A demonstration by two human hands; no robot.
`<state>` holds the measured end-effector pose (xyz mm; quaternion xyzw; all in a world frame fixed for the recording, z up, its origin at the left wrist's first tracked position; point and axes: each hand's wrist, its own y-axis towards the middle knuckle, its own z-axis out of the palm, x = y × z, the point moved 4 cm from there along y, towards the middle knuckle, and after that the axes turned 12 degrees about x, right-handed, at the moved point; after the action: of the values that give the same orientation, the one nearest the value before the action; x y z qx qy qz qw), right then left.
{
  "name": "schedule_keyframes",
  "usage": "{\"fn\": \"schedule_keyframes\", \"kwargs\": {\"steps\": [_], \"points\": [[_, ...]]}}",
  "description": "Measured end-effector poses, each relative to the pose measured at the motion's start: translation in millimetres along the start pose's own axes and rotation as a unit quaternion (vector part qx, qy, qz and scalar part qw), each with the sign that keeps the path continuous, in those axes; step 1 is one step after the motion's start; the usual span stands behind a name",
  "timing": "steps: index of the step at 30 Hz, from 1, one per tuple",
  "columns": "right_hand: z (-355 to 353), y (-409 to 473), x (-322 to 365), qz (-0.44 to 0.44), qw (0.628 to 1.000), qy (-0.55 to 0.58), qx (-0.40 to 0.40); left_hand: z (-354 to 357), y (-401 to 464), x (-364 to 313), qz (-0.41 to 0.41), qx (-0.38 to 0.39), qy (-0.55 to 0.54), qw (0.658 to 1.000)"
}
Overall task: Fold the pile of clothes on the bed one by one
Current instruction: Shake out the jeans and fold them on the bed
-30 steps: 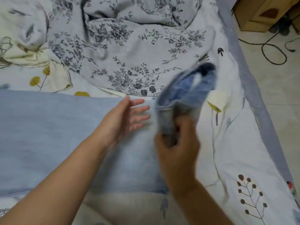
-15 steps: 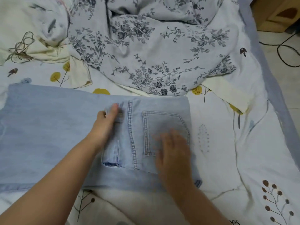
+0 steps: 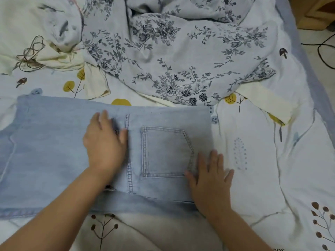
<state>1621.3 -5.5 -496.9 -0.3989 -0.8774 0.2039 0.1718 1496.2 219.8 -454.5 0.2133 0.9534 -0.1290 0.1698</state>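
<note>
Cotton bedsheet point(image 3: 253, 178), white with printed leaves and mushrooms, is lying under everything in view. At twelve o'clock a grey floral garment point(image 3: 181, 57) is lying crumpled across the sheet, with cream clothing point(image 3: 45, 42) bunched beside it at ten o'clock; these are reading as the unfolded remainder of the pile. Between nine o'clock and the centre you are working the light denim jeans point(image 3: 54, 151), which are lying flat with their seat end doubled over on top, so the back pocket point(image 3: 166, 151) is facing up at the centre.

Your left hand point(image 3: 106, 142) is pressing palm-down on the denim just at nine o'clock from the stitched seam, fingers straight and gripping nothing. Your right hand point(image 3: 210, 176) is lying flat at the four o'clock corner of the doubled section, fingers spread, partly on denim and partly on the sheet, also gripping nothing.

Assessment: you are smoothing and setting one fold on the jeans; this garment is partway through. The next move is calling for a grasp on the long leg end toward nine o'clock, bringing it over the pocket section while one palm is holding the layers square. Edges should be aligned before pressing.
</note>
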Motion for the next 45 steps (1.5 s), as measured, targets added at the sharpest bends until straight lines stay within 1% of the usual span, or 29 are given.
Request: {"fn": "schedule_keyframes", "kwargs": {"steps": [1,2,3,4,6,7,8,10,11,12,13,14,15,16,17,18,19,23,27,30,31,34,36,37,38,40,42,43,45], "points": [[-10,5,5,-0.004,0.998,0.019,-0.065,7,-7,-15,0.085,-0.026,0.029,0.996],[-20,10,10,-0.018,0.993,0.035,-0.115,15,-14,-27,0.153,-0.024,0.061,0.986],[-25,16,15,-0.038,0.990,0.041,-0.132,29,-19,-33,0.201,0.014,0.100,0.974],[-24,22,20,-0.053,0.992,0.035,-0.106,45,-22,-35,0.221,0.079,0.148,0.961],[-6,38,20,-0.057,0.998,-0.010,-0.007,74,-25,-22,0.195,0.199,0.224,0.934],[6,45,15,-0.052,0.997,-0.027,0.046,85,-22,-13,0.166,0.232,0.231,0.930],[14,50,9,-0.041,0.996,-0.032,0.072,92,-16,-8,0.147,0.252,0.229,0.929],[15,52,5,-0.037,0.996,-0.022,0.073,90,-11,-9,0.171,0.261,0.207,0.927],[11,50,6,-0.035,0.998,-0.017,0.057,80,-11,-9,0.193,0.242,0.189,0.932],[3,48,7,-0.028,0.999,0.002,0.027,66,-11,-9,0.206,0.189,0.157,0.947],[-8,46,6,-0.014,0.999,0.031,-0.012,50,-10,-5,0.197,0.118,0.113,0.967],[-18,45,5,0.000,0.996,0.067,-0.054,35,-7,6,0.160,0.048,0.068,0.984],[-27,46,5,0.011,0.992,0.097,-0.085,23,-4,20,0.098,0.003,0.023,0.995],[-36,50,8,0.013,0.988,0.111,-0.105,15,2,34,0.024,0.003,-0.025,0.999],[-44,57,14,0.006,0.987,0.109,-0.115,12,9,45,-0.041,0.039,-0.075,0.996],[-52,66,21,-0.007,0.989,0.093,-0.119,13,16,53,-0.080,0.079,-0.114,0.987],[-59,77,30,-0.018,0.991,0.072,-0.113,14,23,58,-0.095,0.110,-0.135,0.980],[-72,116,42,-0.013,0.997,0.025,-0.069,15,40,58,-0.092,0.184,-0.237,0.949],[-100,132,25,-0.042,0.997,0.038,-0.045,13,41,53,-0.067,0.270,-0.365,0.888],[-130,140,-3,0.007,0.997,0.051,-0.065,12,44,38,-0.038,0.317,-0.392,0.863],[-135,140,-9,0.028,0.995,0.067,-0.073,14,47,33,-0.043,0.306,-0.399,0.863],[-128,128,-10,0.090,0.982,0.140,-0.088,22,53,29,-0.078,0.270,-0.350,0.893],[-115,106,3,0.083,0.975,0.178,-0.101,29,51,31,-0.083,0.293,-0.333,0.892],[-105,90,11,0.054,0.976,0.187,-0.098,32,49,32,-0.075,0.309,-0.325,0.891],[-91,72,18,0.012,0.980,0.183,-0.082,33,48,34,-0.068,0.321,-0.315,0.891],[-56,37,28,-0.064,0.990,0.126,0.009,36,44,38,-0.072,0.329,-0.310,0.889],[-18,7,22,-0.071,0.989,0.036,0.127,37,41,39,-0.093,0.324,-0.335,0.880],[-4,-3,15,-0.064,0.985,-0.014,0.159,38,39,39,-0.110,0.326,-0.358,0.868],[9,-13,1,-0.063,0.981,-0.071,0.167,39,35,37,-0.152,0.333,-0.408,0.837]]}}
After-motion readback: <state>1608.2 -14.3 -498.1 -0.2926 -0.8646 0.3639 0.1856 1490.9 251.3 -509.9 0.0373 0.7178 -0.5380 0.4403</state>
